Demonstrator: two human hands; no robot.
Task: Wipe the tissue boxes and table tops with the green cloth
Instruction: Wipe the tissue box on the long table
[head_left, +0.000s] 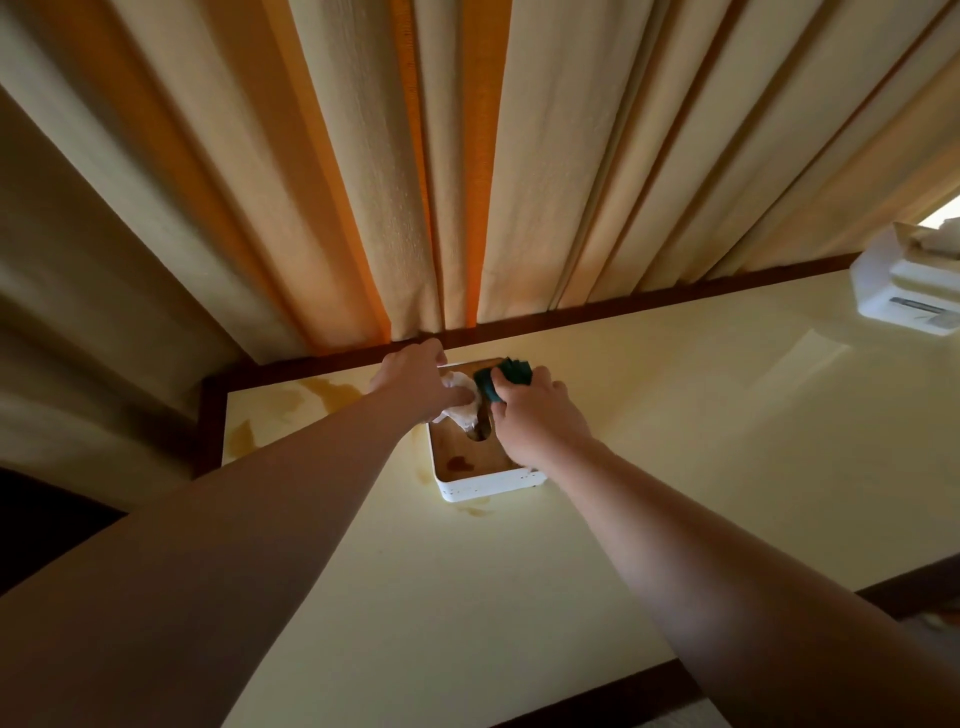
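While the left hand (415, 379) steadied the tissue box (483, 480), the right hand (535, 415) gripped the green cloth (501, 379).
Lid wiping was underway; the brown stain (460, 462) looked next, left fingers resting uncurled.

Both bare forearms reach forward from the bottom corners and draw together toward the middle. The left hand (415, 376) lies back-up at the end of a nearly straight arm, its fingers curled down and pressing on something white beneath them. The right hand (535, 415) sits just beside it, knuckles up, fingers and thumb gripping a green cloth (506, 382) at its far side.
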